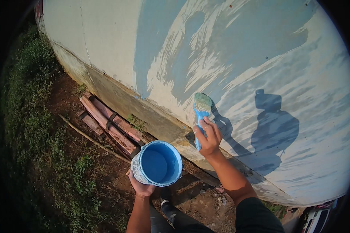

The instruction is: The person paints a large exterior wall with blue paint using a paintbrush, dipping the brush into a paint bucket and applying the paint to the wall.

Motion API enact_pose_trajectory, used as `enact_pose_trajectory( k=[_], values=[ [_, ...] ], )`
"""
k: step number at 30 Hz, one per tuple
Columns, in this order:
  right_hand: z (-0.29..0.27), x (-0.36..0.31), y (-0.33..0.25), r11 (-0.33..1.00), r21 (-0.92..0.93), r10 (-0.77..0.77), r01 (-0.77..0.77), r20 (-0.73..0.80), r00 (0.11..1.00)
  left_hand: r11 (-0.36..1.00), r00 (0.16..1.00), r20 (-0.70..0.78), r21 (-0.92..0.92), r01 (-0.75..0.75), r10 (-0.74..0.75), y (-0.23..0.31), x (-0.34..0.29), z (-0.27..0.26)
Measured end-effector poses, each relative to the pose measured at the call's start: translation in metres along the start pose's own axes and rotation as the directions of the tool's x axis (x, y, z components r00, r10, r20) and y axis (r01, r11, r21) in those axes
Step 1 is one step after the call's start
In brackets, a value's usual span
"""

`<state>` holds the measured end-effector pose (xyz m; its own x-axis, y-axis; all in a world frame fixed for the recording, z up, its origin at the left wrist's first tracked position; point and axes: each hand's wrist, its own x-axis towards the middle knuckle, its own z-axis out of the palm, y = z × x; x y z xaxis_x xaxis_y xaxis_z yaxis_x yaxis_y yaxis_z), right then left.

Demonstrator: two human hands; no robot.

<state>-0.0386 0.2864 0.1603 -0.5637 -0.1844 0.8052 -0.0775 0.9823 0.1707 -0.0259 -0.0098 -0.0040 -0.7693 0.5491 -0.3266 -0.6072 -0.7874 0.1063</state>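
Up at the pale wall (109, 35) I see a paintbrush (201, 114), its greenish bristles over the lower end of some blue-grey strokes (237, 42); whether they touch or stand just off it, I cannot tell. The right hand (209, 136) has its grip clamped on the blue handle (there are pale flecks on the fingers). Lower and to the left, the left hand (142, 187) has its grip wrapped against the lower side of a bucket (138, 173), smeared white outside, with blue paint (154, 166) showing within. To the right of the brush, the person's shadow (275, 130) falls across the wall. Reddish timbers (113, 125) lie on the soil near the wall's stained base, a long stick (90, 136) just beside them, and green plants (29, 89) spread farther left. A white vehicle (317, 221) shows at the far lower right.
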Motion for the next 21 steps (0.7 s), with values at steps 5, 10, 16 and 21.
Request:
enact_pose_trajectory(
  k=[5, 10, 16, 21],
  values=[
    [0.060, -0.053, -0.008, 0.966, -0.203, -0.115, 0.160, 0.218, 0.969, 1.000, 1.000, -0.005, 0.008, -0.025, 0.025, 0.011, 0.007, -0.018],
    [0.112, -0.097, -0.025, 0.995, -0.095, 0.027, 0.002, 0.309, 0.951, 0.996, 0.998, 0.025, 0.056, -0.065, 0.063, 0.029, 0.009, -0.017],
    [0.051, -0.018, -0.007, 0.959, 0.047, 0.224, -0.279, 0.476, 0.851, 0.997, 0.997, 0.014, -0.005, -0.071, 0.071, 0.062, 0.013, -0.015],
    [0.002, 0.034, -0.016, 0.992, -0.014, 0.124, -0.124, 0.165, 0.979, 0.997, 0.996, -0.029, 0.009, -0.081, 0.081, 0.075, 0.020, -0.001]
  ],
)
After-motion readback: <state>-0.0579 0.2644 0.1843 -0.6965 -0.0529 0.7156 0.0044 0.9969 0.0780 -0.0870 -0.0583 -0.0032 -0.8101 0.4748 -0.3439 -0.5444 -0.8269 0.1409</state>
